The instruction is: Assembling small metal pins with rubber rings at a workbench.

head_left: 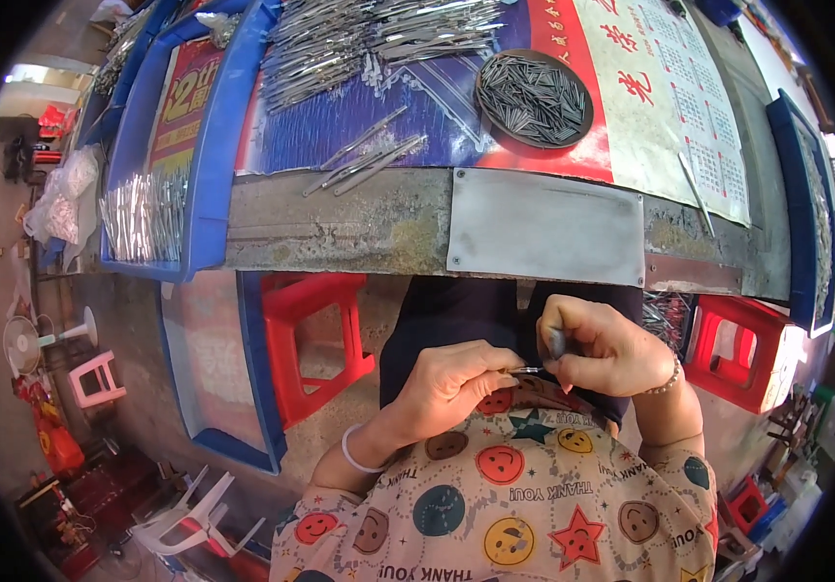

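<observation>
Below the near edge of the desk (340, 228), over the lap, the left hand (456, 383) and right hand (597, 344) meet, each grip pinched narrow on a thin metal piece (530, 370) held between them. On the desk above lie a round dish of metal pins (534, 99), a heap of metal strips (359, 44) and a few loose ones (369, 160). Red stools (320, 344) stand under the desk on either side of the hands.
</observation>
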Tool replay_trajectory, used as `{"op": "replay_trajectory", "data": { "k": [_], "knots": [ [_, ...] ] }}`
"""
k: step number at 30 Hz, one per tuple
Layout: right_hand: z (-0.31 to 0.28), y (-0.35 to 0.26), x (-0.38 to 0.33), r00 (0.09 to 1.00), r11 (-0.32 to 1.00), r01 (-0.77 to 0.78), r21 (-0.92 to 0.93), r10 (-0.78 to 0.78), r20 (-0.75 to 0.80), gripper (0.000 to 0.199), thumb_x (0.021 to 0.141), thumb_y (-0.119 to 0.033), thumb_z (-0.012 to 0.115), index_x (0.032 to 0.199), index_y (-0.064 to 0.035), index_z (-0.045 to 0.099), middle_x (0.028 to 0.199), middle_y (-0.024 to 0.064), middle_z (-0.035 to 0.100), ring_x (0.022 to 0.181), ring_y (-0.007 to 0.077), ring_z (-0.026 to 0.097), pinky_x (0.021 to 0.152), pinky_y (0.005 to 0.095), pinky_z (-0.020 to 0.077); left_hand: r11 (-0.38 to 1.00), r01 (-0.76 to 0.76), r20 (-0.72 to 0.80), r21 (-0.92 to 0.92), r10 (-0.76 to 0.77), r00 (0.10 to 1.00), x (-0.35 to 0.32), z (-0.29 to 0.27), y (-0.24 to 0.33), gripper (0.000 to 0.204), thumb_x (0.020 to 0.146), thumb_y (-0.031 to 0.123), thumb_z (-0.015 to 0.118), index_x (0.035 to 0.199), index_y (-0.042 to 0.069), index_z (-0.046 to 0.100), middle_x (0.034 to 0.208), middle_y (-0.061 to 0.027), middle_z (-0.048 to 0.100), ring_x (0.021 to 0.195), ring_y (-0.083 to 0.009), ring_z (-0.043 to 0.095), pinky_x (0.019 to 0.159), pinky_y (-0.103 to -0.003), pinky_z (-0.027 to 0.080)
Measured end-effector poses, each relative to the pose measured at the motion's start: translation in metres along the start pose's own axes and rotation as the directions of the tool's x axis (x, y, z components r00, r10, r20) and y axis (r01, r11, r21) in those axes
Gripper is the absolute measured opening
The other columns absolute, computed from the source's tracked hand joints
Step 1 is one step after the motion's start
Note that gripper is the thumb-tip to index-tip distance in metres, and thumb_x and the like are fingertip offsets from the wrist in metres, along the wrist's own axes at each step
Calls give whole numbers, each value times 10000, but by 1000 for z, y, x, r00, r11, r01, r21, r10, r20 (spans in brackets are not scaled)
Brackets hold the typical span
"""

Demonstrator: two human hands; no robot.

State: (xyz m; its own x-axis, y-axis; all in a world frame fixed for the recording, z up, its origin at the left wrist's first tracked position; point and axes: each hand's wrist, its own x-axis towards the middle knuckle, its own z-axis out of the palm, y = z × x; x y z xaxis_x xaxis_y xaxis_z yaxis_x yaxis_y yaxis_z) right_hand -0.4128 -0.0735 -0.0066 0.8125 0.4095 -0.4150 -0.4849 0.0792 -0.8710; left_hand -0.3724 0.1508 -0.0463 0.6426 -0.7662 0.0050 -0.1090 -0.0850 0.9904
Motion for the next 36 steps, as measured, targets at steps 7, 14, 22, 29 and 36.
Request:
{"op": "replay_trajectory", "data": {
  "k": [7,14,22,29,36],
  "knots": [
    [6,-3,4,998,990,60,-126,-62,-12,118,785,32,511,856,-21,434,645,45,498,565,94,475,494,272,380,986,-107,-60,125,115,992,-2,0,-2,239,728,-35,707,945,13,617,738,-110,601,639,-255,603,547,-311,471],
    [21,-3,-10,978,869,147,-473,-200,-65,150,796,22,577,894,-9,468,659,89,519,558,194,544,512,294,410,955,-243,-53,173,255,965,-3,3,-3,237,738,-23,697,952,7,599,721,-112,576,649,-281,599,570,-343,478],
    [26,9,-12,926,981,146,-129,-181,-331,117,858,-38,627,908,30,547,768,32,590,682,60,552,613,215,466,994,-94,-86,65,99,991,0,-4,14,187,796,9,685,974,17,630,762,-99,616,642,-226,608,565,-298,466],
    [31,5,-7,863,861,207,-464,-384,-327,85,827,-17,630,841,31,562,736,99,590,636,169,593,599,253,473,996,-83,-84,34,86,993,-1,-6,18,207,823,-18,646,1023,2,597,824,-133,626,700,-269,638,596,-313,496],
    [40,8,-8,833,772,227,-593,-470,-292,94,795,7,640,819,21,551,723,129,572,575,241,566,525,295,439,988,-110,-131,106,124,984,-8,1,19,219,799,-28,667,1012,1,625,812,-111,630,673,-225,625,578,-291,475]
  ]
}}
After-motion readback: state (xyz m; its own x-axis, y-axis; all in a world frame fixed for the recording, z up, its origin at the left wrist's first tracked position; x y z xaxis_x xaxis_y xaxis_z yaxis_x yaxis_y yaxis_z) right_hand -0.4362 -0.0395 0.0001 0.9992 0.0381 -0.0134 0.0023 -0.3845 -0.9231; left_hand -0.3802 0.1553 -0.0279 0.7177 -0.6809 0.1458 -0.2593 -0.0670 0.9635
